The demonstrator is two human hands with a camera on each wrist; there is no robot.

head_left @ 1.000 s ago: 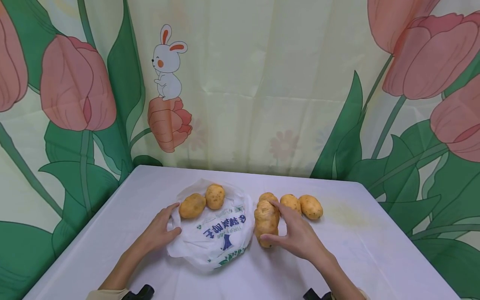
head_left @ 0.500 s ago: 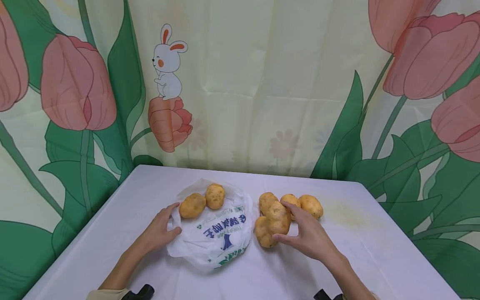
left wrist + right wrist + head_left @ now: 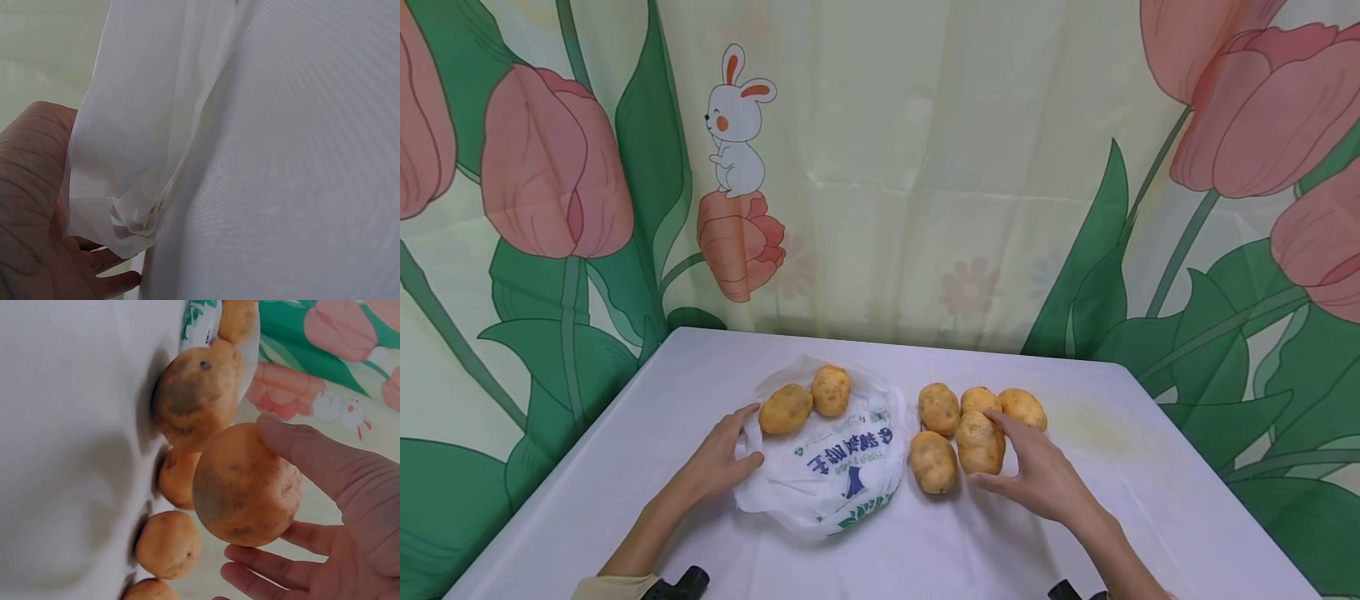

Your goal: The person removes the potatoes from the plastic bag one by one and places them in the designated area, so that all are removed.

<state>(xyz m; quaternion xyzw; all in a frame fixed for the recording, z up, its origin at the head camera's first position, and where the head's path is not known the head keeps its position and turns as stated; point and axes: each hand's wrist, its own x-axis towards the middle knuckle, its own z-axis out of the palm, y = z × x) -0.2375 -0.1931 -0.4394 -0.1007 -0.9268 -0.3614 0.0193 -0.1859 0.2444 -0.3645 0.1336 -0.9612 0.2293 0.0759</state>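
Observation:
In the head view, my right hand point(image 3: 1041, 471) grips a potato point(image 3: 980, 443) between thumb and fingers. The right wrist view shows that held potato point(image 3: 245, 486) raised off the cloth. To its left a large potato point(image 3: 934, 462) lies on the table. Behind are several more potatoes in a row, among them a rounder one point(image 3: 938, 408). My left hand point(image 3: 726, 458) rests at the left edge of a white plastic bag point(image 3: 857, 475), thumb and fingers spread apart against it. Two potatoes point(image 3: 786, 409) lie at the bag's far side.
A white cloth covers the table point(image 3: 1037, 542). Its back edge stands close to a hanging curtain point(image 3: 880, 208) printed with tulips and a rabbit. A faint yellowish stain point(image 3: 1093, 425) marks the cloth at the right.
My right hand has moved the gripped potato rightward, away from above the large potato near the bag, which now shows fully. My left hand and the bag have stayed put.

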